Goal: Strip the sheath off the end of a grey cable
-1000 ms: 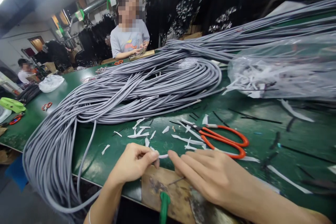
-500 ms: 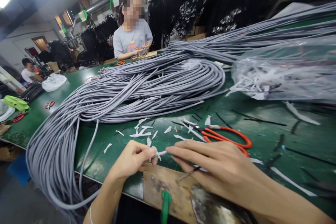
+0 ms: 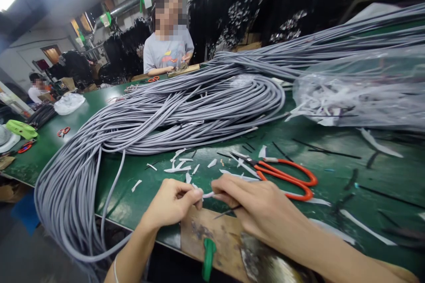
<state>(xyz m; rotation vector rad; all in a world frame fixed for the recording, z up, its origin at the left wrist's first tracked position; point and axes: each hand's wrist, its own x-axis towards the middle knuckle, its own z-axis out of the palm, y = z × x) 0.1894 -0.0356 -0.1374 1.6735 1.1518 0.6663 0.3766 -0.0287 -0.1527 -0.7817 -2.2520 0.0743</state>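
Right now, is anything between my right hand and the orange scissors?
Nothing solid. The right hand pinches a white strip with the left hand, and the scissors lie just beyond it on the green table, with only loose white scraps between.

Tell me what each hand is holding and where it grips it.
The left hand and right hand pinch a small white strip between fingertips, one at each end. The right hand also seems to hold a thin dark wire.

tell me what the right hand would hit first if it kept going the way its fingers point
The right hand points left, toward the left hand. It would likely meet the small white strip pinched between them, then the left hand's fingertips, though depth is hard to judge.
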